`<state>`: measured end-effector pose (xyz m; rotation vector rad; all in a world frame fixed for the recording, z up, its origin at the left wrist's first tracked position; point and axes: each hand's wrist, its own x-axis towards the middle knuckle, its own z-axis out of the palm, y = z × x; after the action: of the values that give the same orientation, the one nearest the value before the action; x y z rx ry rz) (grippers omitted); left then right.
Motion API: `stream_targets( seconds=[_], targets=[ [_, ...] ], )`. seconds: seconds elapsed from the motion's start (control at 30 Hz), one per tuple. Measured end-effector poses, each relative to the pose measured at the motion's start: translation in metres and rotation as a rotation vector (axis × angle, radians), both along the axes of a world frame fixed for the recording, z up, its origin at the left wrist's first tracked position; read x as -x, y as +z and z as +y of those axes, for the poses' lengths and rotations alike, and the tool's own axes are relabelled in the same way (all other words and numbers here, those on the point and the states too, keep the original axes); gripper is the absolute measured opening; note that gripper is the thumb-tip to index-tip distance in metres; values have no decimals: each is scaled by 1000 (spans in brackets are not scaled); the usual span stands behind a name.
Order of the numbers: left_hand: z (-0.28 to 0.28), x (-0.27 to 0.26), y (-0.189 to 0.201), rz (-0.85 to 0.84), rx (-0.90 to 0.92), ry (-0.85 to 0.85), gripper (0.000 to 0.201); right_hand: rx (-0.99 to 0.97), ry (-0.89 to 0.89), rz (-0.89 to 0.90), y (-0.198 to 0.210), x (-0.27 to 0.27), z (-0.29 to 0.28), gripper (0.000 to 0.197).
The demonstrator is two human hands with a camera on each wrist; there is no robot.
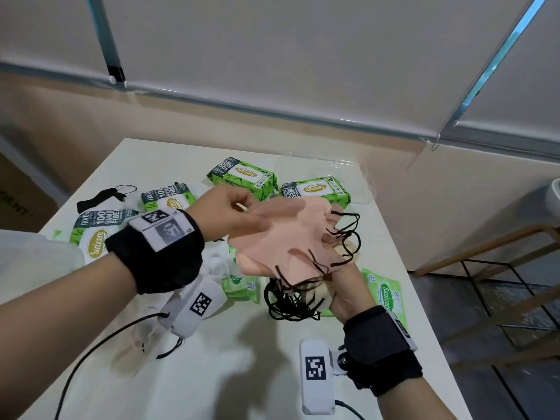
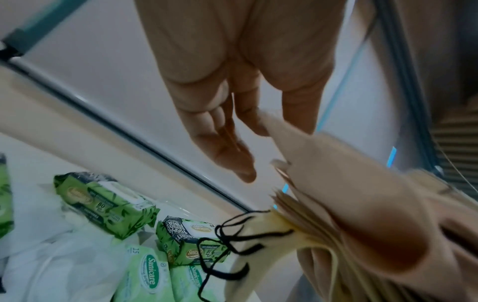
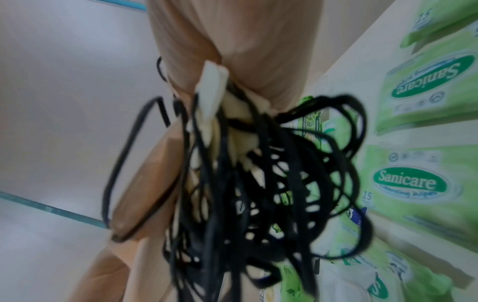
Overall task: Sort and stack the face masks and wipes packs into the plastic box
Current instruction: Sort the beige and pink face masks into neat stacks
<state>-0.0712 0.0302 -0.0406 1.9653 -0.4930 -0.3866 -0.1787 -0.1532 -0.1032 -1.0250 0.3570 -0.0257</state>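
Head view: right hand (image 1: 341,286) is held palm-up above the table (image 1: 212,374), fingers curled under a stack of peach face masks (image 1: 281,241), gripping it from below. Black ear loops (image 1: 291,301) hang tangled off the near end of the stack. Left hand (image 1: 230,212) reaches in from the left, wrist raised, thumb and fingertips pinching the far-left edge of the top mask; remaining fingers are loosely extended. Left wrist view confirms fingers (image 2: 227,155) mostly straight, with one tip touching the mask edge. Green wipes packs (image 1: 242,174) lie scattered on the table beyond and beside both hands. Clear plastic box (image 1: 360,189) sits at the far right of the table, behind the packs.
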Motion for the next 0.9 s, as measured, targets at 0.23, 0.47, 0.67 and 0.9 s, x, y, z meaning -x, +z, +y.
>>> stream_targets(
  seconds=[0.23, 0.47, 0.67, 0.9],
  targets=[
    [11, -10, 11, 274, 371, 168, 24, 21, -100, 3, -2, 0, -1, 59],
    [18, -13, 30, 322, 328, 157, 23, -34, -163, 45, -8, -4, 1, 49],
    [25, -6, 48, 282, 275, -137, 16, -72, -267, 5, -13, -8, -2, 43],
    [10, 5, 42, 433, 587, -366, 54, 87, -187, 27, -19, -8, -2, 36]
  ],
)
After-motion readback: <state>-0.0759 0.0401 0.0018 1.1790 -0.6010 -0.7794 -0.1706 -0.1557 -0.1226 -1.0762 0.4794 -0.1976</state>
